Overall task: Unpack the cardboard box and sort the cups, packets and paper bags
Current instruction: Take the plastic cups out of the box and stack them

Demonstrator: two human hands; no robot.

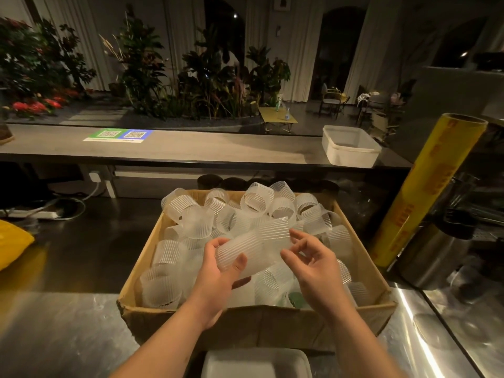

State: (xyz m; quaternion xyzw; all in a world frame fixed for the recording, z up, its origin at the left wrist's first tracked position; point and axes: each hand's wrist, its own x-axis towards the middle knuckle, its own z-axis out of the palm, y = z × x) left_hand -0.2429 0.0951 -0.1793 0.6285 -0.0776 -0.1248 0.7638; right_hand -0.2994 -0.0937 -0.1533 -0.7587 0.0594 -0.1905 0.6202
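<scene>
An open cardboard box [141, 266] stands on the steel counter, filled with several ribbed, frosted plastic cups [188, 211] lying in a heap. Above the box I hold a short nested row of these cups [253, 244] on its side. My left hand [221, 271] grips its near end, thumb on top and fingers curled underneath. At the far end my right hand [311, 260] touches the row with loosely bent fingers. Something green [296, 298] shows at the box's bottom near my right wrist.
A white plastic tub [327, 151] sits on the raised bar counter behind. A tall yellow roll of cling film [431, 186] and steel canisters [433, 255] stand right of the box. Another white container [256, 362] lies in front; a yellow bag [11, 244] is at left.
</scene>
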